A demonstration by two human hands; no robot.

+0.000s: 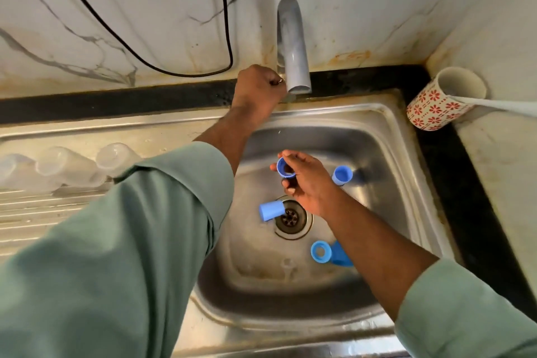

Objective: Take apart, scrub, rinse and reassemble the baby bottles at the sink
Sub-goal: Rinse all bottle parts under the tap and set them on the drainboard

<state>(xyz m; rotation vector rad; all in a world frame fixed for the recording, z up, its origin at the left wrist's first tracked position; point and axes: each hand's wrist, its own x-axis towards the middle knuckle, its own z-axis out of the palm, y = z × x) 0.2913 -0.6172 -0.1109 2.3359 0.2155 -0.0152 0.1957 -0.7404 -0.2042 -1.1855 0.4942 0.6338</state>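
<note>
My left hand [258, 86] reaches to the back of the steel sink [386, 125] and grips the tap handle beside the grey spout [293, 46]; the handle itself is mostly hidden under my fingers. My right hand [305, 180] holds a blue bottle cap [285, 168] over the basin, open side up. A second blue cap [342, 175] lies at the basin's right. A third blue cap [271, 210] lies on its side by the drain [292, 217]. A blue screw ring [320, 251] rests near the front with another blue part behind it. Three clear bottles [66, 167] lie on the drainboard.
A patterned red-and-white mug [433, 107] stands on the counter at the right corner with a white handle sticking out of it. A black cable [186, 74] hangs along the marble backsplash. The ribbed drainboard [37, 212] runs off to the left.
</note>
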